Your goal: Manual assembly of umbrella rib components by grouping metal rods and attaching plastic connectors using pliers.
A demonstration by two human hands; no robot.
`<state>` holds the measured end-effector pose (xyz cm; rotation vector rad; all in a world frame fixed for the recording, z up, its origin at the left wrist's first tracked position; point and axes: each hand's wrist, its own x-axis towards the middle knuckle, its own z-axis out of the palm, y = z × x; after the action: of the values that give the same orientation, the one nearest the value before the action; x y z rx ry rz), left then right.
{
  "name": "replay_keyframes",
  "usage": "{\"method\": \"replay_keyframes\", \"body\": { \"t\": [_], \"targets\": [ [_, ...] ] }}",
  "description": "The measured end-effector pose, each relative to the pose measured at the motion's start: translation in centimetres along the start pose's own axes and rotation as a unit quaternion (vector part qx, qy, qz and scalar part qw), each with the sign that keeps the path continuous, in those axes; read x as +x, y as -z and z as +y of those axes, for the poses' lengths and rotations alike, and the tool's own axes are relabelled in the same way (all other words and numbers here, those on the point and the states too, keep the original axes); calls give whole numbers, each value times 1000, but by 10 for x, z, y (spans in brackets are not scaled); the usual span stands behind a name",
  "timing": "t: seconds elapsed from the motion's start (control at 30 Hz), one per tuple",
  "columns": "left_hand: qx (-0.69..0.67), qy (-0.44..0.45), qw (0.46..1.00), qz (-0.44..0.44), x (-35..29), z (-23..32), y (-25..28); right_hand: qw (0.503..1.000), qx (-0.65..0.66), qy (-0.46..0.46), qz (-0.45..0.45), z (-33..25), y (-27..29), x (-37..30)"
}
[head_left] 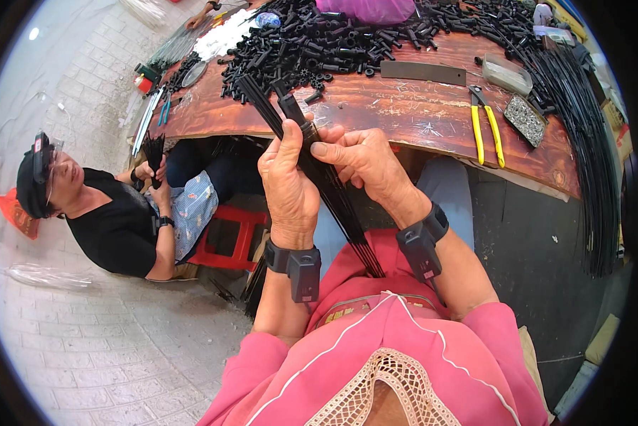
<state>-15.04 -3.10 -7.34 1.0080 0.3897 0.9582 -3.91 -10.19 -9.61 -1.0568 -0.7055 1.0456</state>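
A bundle of thin black rods [342,206] slants from above the table's near edge down to my lap. My left hand [288,188] is closed round the bundle from the left, thumb pointing up. My right hand [367,162] pinches the same bundle from the right, its thumb pressed against it next to my left fingers. A black, tube-like plastic piece [289,106] stands up at the top of the bundle, just above my hands. Part of the rods is hidden behind my left fingers.
Black plastic parts [290,53] are heaped across the wooden table [418,113]. Yellow-handled pliers [487,126], a flat metal bar [423,72] and a tray of small metal pieces [525,121] lie rightward. Long black rods [574,156] hang over the right edge. A co-worker [113,213] sits left.
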Motion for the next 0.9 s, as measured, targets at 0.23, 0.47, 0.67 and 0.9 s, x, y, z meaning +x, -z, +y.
{"method": "replay_keyframes", "body": {
  "t": [0.23,0.47,0.67,0.9],
  "targets": [
    [-26,39,996,-73,6,-2,10,1000,21,18,-13,-10,-2,-3],
    [-39,64,994,-75,14,-5,19,997,-9,75,11,8,-1,5],
    [-35,33,998,-47,13,-10,16,996,-43,77,22,-6,-5,0],
    [-38,9,997,-70,12,-13,16,1000,-13,12,-3,3,4,7]
  ]
}}
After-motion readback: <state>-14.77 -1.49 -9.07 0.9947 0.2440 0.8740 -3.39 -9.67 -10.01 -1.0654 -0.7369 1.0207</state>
